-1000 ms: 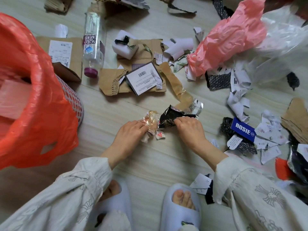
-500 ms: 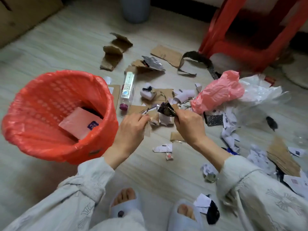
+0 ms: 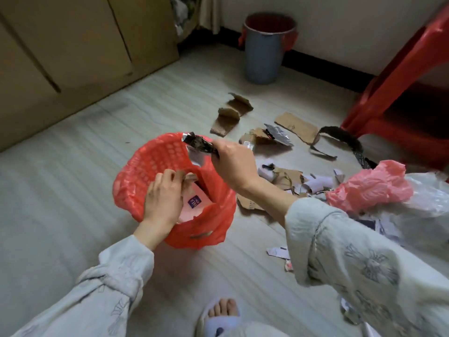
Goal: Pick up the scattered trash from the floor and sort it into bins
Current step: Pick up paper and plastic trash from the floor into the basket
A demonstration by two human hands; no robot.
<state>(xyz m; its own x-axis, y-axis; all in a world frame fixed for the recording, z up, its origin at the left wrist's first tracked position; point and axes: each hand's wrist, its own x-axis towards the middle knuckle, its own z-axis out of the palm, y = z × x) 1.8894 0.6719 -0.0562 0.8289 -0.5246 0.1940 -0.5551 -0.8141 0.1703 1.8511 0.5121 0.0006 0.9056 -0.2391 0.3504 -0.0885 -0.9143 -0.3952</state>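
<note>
Both hands are over the mesh waste basket lined with a red plastic bag (image 3: pixel 155 164), which stands on the pale wood-grain floor (image 3: pixel 73 147). The right hand (image 3: pixel 233 164) is raised above the basket's far rim, its fingers (image 3: pixel 222 148) pinched together on a crumpled black-and-silver foil wrapper (image 3: pixel 198 143) that sticks out to the left over the opening. The left hand (image 3: pixel 162 198) is lower, inside the near side of the opening; its fingers (image 3: pixel 170 175) are closed on a small pale scrap of wrapper (image 3: pixel 188 176), though blur hides just how it is gripped. Under that hand, in the basket, lies a pink packet with a blue label (image 3: pixel 194 204).

To the right of the basket the floor is strewn with torn brown cardboard pieces (image 3: pixel 230 115), white paper scraps (image 3: pixel 315 184) and a crumpled pink plastic bag (image 3: pixel 371 186). A grey round bin with a red liner (image 3: pixel 263 52) stands well apart by the far wall, and a red plastic stool (image 3: pixel 401 76) is at the right edge.
</note>
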